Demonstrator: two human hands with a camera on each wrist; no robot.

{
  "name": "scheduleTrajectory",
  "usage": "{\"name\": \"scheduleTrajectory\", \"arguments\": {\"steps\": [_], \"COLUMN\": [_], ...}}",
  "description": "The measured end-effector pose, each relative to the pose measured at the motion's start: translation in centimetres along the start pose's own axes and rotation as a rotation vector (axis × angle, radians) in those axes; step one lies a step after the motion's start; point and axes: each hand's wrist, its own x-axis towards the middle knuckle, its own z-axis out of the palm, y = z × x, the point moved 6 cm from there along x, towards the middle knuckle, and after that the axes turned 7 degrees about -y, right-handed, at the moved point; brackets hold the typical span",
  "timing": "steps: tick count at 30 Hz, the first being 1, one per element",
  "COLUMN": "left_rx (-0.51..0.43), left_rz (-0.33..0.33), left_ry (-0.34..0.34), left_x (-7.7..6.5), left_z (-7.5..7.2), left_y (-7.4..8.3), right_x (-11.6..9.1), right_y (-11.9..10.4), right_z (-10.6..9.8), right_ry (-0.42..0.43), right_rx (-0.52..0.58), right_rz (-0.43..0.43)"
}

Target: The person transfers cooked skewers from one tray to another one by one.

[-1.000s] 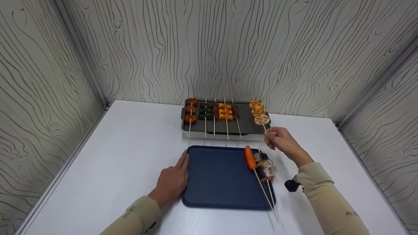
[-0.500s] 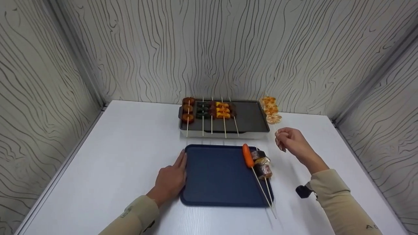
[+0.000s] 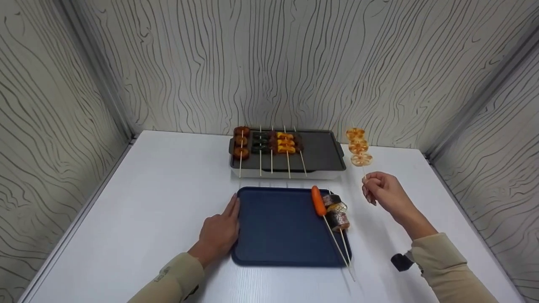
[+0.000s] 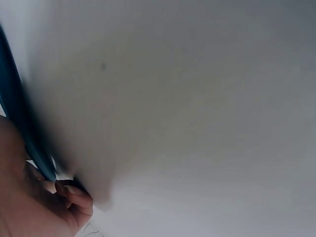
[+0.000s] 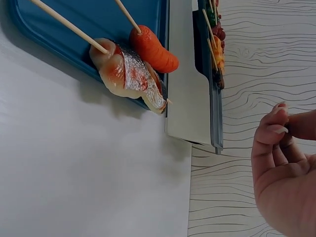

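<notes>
My right hand (image 3: 385, 191) pinches the bare end of a lotus root skewer (image 3: 358, 146) between thumb and fingertips. Its three holed slices point up and away, to the right of the grill. In the right wrist view the pinching fingers (image 5: 274, 131) show, but the skewer does not. My left hand (image 3: 219, 235) grips the left rim of a dark blue tray (image 3: 290, 227); the left wrist view shows its fingertips (image 4: 76, 197) curled by the rim. On the tray's right side lie an orange sausage skewer (image 3: 318, 201) and a fish-piece skewer (image 3: 338, 219), sticks overhanging the front.
Behind the tray stands a grill with a dark plate (image 3: 322, 153). On its left and middle lie a brown round-slice skewer (image 3: 241, 142), a dark green skewer (image 3: 260, 143), a yellow skewer (image 3: 286, 143) and dark reddish ones. Wood-patterned panels (image 3: 269, 63) enclose the white table (image 3: 168, 189).
My right hand has carried the lotus root skewer from over the grill's right end out to the right, then slightly nearer. The left hand stays at the tray's rim.
</notes>
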Motion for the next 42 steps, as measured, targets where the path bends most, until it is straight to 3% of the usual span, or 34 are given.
{"name": "scheduleTrajectory", "arguments": {"steps": [11, 22, 29, 42], "left_rx": [0.020, 0.012, 0.013, -0.008], "left_rz": [0.035, 0.027, 0.025, 0.022], "left_ry": [0.061, 0.058, 0.009, 0.011], "left_x": [-0.2, -0.2, -0.1, -0.1], "left_z": [-0.5, -0.5, -0.2, -0.1], "left_y": [0.1, 0.1, -0.1, 0.0], "right_x": [-2.4, -5.0, -6.6, -7.6], "right_y": [-0.4, -0.2, 0.4, 2.5], "right_z": [1.1, 3.1, 4.9, 8.8], "right_ry": [-0.006, -0.034, -0.075, -0.198], "right_rx": [0.006, 0.015, 0.032, 0.069], "right_rz": [0.013, 0.009, 0.013, 0.108]}}
